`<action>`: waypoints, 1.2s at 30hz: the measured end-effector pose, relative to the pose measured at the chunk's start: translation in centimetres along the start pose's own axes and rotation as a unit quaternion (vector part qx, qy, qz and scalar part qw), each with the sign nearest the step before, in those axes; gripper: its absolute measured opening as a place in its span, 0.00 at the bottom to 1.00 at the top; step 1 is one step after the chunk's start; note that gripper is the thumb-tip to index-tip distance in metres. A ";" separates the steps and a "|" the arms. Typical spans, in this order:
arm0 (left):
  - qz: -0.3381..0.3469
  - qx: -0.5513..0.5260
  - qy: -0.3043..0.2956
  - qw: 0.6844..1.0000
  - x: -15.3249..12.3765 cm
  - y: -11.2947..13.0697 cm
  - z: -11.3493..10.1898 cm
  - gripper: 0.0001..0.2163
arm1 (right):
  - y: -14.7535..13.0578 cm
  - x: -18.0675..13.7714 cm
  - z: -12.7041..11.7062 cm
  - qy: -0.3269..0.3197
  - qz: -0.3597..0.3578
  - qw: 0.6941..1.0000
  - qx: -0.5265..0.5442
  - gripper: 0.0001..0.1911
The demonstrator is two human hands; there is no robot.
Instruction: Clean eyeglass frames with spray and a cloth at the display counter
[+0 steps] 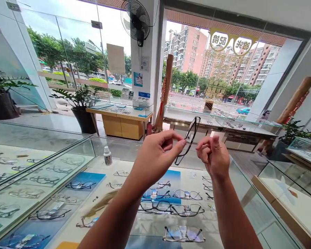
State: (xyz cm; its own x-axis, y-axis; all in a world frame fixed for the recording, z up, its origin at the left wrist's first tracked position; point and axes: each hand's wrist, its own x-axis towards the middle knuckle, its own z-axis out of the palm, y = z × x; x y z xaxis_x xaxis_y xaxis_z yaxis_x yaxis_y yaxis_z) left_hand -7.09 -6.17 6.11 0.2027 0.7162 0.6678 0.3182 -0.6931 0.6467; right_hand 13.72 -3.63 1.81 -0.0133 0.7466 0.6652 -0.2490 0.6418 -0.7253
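My left hand [158, 152] pinches a pair of dark-framed eyeglasses [194, 133] between thumb and fingers near the middle of the frame. The eyeglasses are held up on edge above the glass display case [155, 149]. Just right of them is my right hand [215, 155], with its fingers loosely bent and its thumb raised apart from them. I see nothing in it, and a small gap appears between its fingertips and the eyeglasses. Below my hands, several eyeglasses [188, 209] lie in rows in the case, some on blue panels [175, 176].
A small white bottle [108, 156] stands at the back left of the case. Another glass case [15, 166] adjoins on the left; one more [287, 193] stands at right. Farther off are a potted plant [83, 116], a wooden counter [123, 126] and a wall fan [136, 19].
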 end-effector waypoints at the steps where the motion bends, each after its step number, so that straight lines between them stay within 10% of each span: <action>1: 0.000 -0.009 0.003 1.000 0.0 0.1 0.4 0.10 | -0.2 -0.4 0.1 -0.003 -0.003 1.000 -0.014 0.28; 8: 0.015 -0.023 0.044 0.999 -0.1 0.0 3.0 0.08 | -1.5 -0.5 -0.4 0.014 -0.034 0.998 -0.060 0.08; 36: 0.120 0.039 0.087 0.988 0.0 -0.6 4.6 0.05 | -2.6 -0.7 0.4 0.059 -0.039 0.970 -0.233 0.13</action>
State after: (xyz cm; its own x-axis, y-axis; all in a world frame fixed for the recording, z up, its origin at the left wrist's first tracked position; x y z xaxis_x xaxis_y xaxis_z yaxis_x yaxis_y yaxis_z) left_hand -3.00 -5.36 4.04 0.1201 0.5015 0.8568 0.3512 -0.8287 0.4358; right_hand 14.03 -5.88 3.32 0.1065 0.6902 0.7157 0.2208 0.6854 -0.6938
